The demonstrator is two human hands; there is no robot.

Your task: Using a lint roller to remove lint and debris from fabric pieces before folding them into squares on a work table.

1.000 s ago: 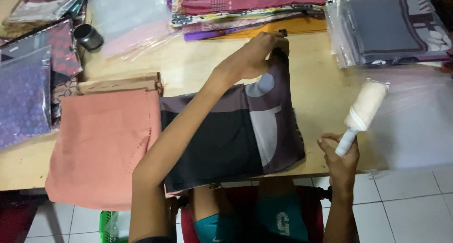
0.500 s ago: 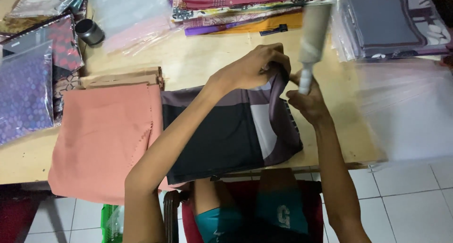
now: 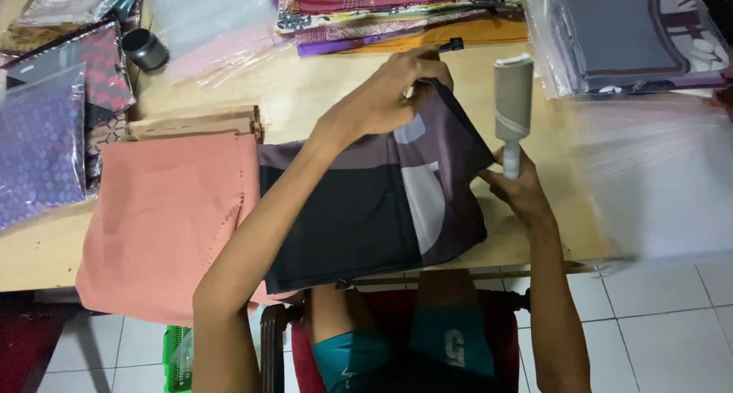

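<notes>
A dark folded cloth (image 3: pixel 366 210) with pale grey shapes is laid on the counter (image 3: pixel 321 95), its near edge hanging just over the counter's front edge. Its far right corner is pinched and lifted by the left hand (image 3: pixel 389 91), the fingers pressed together on the fabric. A lint roller (image 3: pixel 511 106) is held upright in the right hand (image 3: pixel 519 190), which is closed around the white handle; the roller head stands just beside the cloth's right edge, touching it or nearly so, which cannot be told. The cloth thus lies to the left of the right hand, and the roller's long axis runs from the front toward the back of the counter, roughly along the cloth's right edge. The right hand is nearer the cloth's right side, the left hand its far corner. A salmon cloth (image 3: pixel 164 221) is spread against the dark cloth's left edge and droops over the front edge. Bagged fabrics (image 3: pixel 626 38) are stacked at the far right corner.
</notes>
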